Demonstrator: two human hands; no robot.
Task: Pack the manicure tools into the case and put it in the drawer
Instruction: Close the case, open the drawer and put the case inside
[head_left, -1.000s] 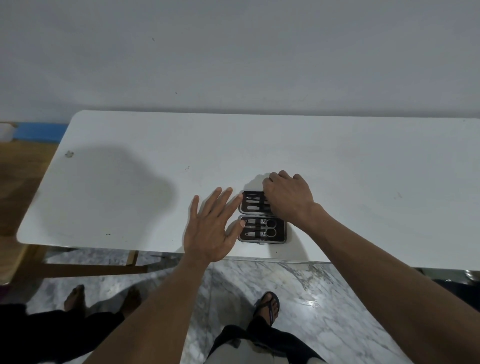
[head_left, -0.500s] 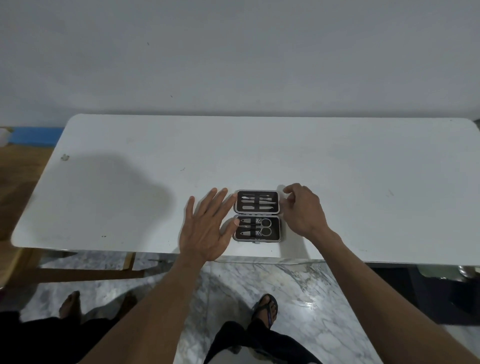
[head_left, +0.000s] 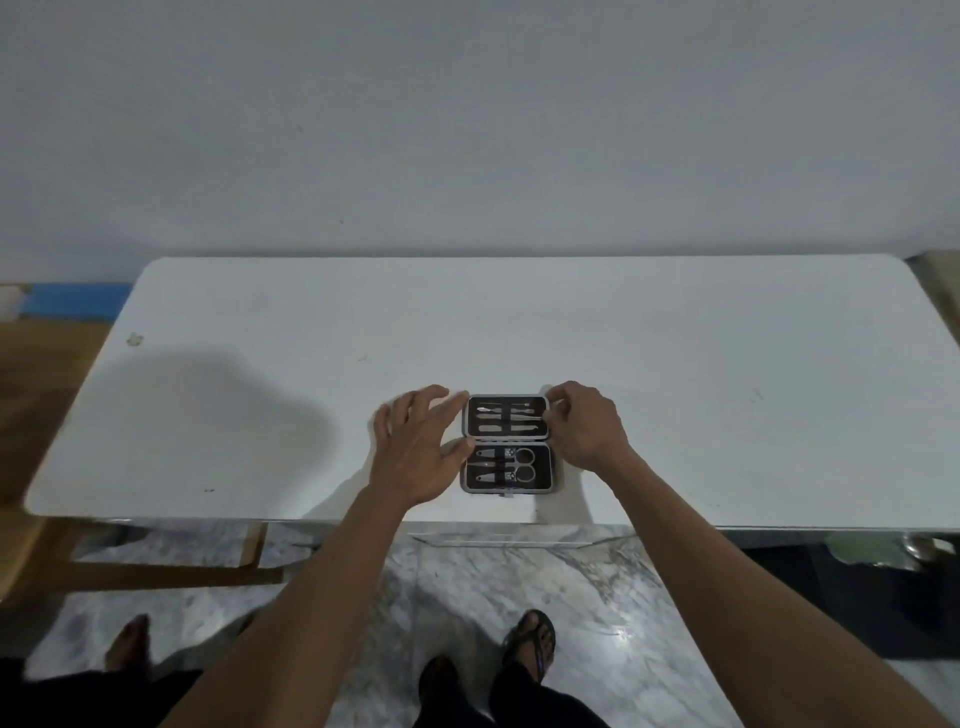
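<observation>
Black-lined case (head_left: 506, 444) lies open, tools look all slotted; left hand (head_left: 423, 447) spread loose, right hand (head_left: 584, 428) pinching the lid edge. Closing and drawer left.

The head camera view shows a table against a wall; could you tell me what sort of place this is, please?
Probably a room in a home, not a workshop. A plain white table stands against a bare wall on a marble-patterned floor, and both hands, left hand and right hand, flank an open manicure case.

tools (head_left: 506, 441) too small to identify, right fingertips hidden
</observation>
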